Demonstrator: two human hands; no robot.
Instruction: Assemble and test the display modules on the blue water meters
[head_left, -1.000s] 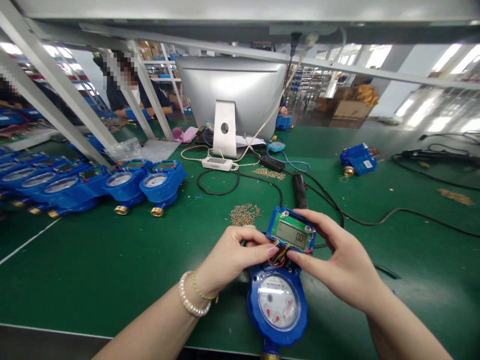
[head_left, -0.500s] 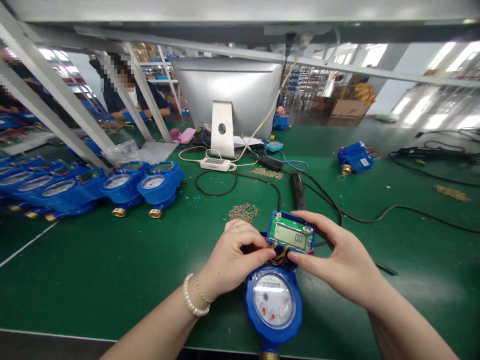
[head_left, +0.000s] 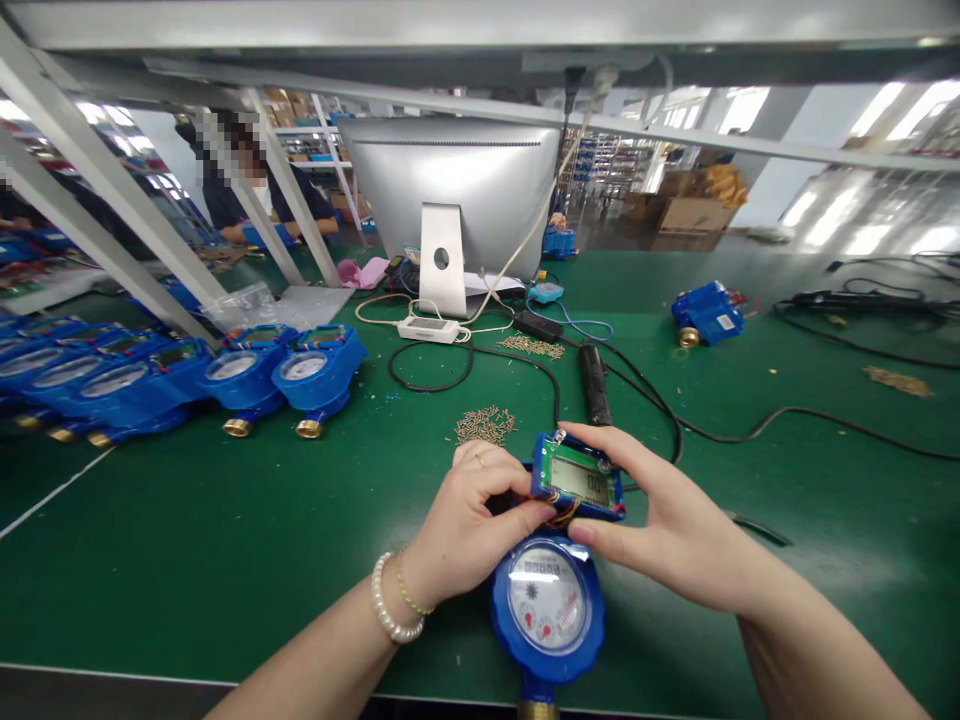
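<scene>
While the blue meter [head_left: 547,605] lies dial-up at the near edge of the worktop [head_left: 225,560], its brass fitting [head_left: 538,711] pointing toward that edge, both hands are at the display unit [head_left: 576,475] just beyond the dial. Unit: blue housing, green board, LCD face up, tilted; coloured wires [head_left: 562,515] show at its lower side.

Right hand [head_left: 667,530]: partly open, spanning the unit and holding it; forefinger along the upper side, thumb by the lower side near the wires. Thumb pressure cannot be judged.

Left hand [head_left: 476,525]: fingers curled, thumb and forefinger nearly together at the unit's lower left corner. Cannot tell whether wires or housing is pinched; contact partly hidden. Ring on one finger, beaded bracelet [head_left: 390,600] at the wrist.

Surroundings: heap of screws [head_left: 486,425] just beyond the left hand; second heap [head_left: 531,346] farther toward the far edge. Black tool handle [head_left: 595,385] lies beyond the unit, near black cable. Monitor [head_left: 450,180] stands toward the far edge, its back to the camera. Blue meters [head_left: 319,370] stand in a row toward the left edge; one more meter [head_left: 710,312] lies toward the far right corner.
</scene>
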